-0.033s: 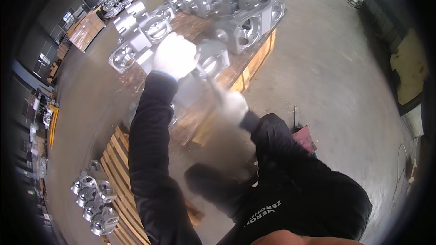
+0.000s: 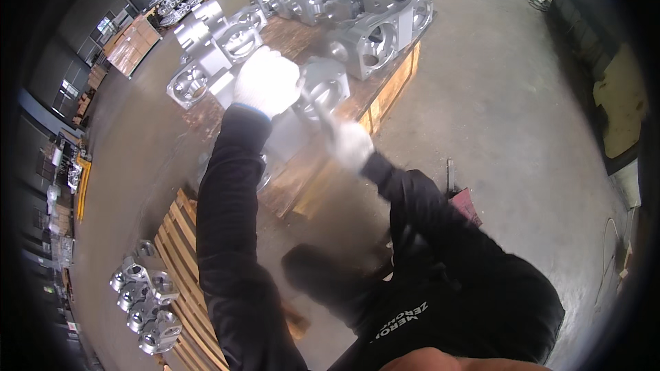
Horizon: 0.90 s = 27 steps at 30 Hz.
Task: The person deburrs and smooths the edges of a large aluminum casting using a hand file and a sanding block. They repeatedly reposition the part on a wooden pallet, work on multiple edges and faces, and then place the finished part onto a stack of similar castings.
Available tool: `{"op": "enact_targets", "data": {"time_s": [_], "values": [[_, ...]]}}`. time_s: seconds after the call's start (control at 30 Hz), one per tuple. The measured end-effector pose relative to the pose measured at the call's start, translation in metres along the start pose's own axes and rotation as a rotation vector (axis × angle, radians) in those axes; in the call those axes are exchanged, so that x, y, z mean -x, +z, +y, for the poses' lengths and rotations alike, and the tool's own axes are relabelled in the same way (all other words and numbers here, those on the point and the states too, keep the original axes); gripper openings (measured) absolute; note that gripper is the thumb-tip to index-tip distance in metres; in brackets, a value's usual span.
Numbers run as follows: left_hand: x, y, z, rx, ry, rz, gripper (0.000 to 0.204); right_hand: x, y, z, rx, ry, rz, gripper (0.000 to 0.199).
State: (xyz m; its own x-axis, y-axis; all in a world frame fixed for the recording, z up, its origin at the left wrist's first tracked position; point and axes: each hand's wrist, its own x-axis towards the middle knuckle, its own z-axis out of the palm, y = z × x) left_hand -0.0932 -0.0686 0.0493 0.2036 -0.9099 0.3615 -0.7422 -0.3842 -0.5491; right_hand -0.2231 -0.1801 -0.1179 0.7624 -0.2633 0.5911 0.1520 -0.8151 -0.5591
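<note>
My left hand (image 2: 268, 82), in a white glove, is closed with its fingers curled at the edge of a silvery metal casting (image 2: 331, 91) that has a round opening. The casting sits near the front of a wooden-topped stand. My right hand (image 2: 352, 145), also gloved in white and blurred by motion, is closed around a slim grey hand tool (image 2: 320, 110). The tool slants up and left toward the casting's opening, close to my left fingers. Blur hides its exact kind and whether its tip touches the metal.
More silvery castings (image 2: 375, 48) crowd the back of the wooden stand (image 2: 292, 36), with others at its left. A slatted pallet (image 2: 180, 247) and several castings (image 2: 146, 299) lie at lower left. A reddish object (image 2: 466, 206) is on the floor beside my right arm.
My right hand has moved slightly up and forward with the tool, toward the casting. My left hand stays in nearly the same place.
</note>
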Motion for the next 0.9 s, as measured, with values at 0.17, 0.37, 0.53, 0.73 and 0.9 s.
{"op": "enact_targets", "data": {"time_s": [0.17, 0.37, 0.53, 0.73, 0.9], "values": [[0.005, -0.006, 0.003, -0.065, 0.015, -0.071, 0.024, 0.003, -0.003, 0.005, -0.093, 0.096, -0.085, 0.063], [0.008, -0.003, 0.005, -0.037, 0.034, -0.013, 0.037, -0.007, -0.001, 0.028, -0.008, -0.094, 0.187, 0.051], [0.009, -0.004, 0.006, -0.034, 0.029, 0.003, 0.027, 0.014, -0.016, 0.011, -0.075, 0.173, -0.178, 0.062], [0.007, -0.006, 0.007, -0.025, 0.032, 0.007, 0.048, -0.013, -0.010, 0.031, 0.006, -0.020, 0.127, 0.052], [0.006, -0.009, 0.009, -0.051, 0.022, 0.035, 0.049, 0.007, -0.007, 0.042, -0.092, 0.239, -0.144, 0.076]]}}
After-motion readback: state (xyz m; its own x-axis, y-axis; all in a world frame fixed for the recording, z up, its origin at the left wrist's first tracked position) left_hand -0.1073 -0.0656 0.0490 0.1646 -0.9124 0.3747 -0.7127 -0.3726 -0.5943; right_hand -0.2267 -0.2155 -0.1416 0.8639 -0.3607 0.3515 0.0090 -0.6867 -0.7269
